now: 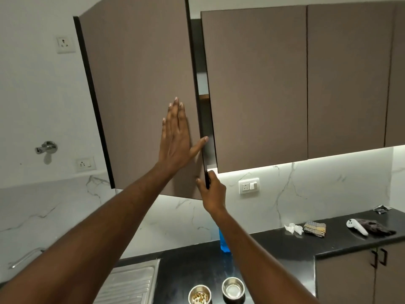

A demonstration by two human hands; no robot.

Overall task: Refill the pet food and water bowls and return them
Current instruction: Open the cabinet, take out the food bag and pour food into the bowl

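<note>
Both arms reach up and forward to the cupboard door (140,91), which stands slightly ajar, a dark gap showing along its right edge. The left hand (175,139) lies flat against the door's face, its fingers (175,113) straight and spread, thumb stretched out to the door's right edge; it grips nothing. The right hand (212,191) is lower, at the door's bottom right corner, its fingers curled round the edge with the thumb on the front face, pinching the door.

Below the door, on the black worktop (274,249), stand two metal bowls side by side: the food bowl (199,295), with brown kibble in it, and just to its right the water bowl (233,288). A blue bottle (224,242) stands behind them, partly hidden by the right forearm. The sink drainer (129,284) lies to the left of the bowls.
</note>
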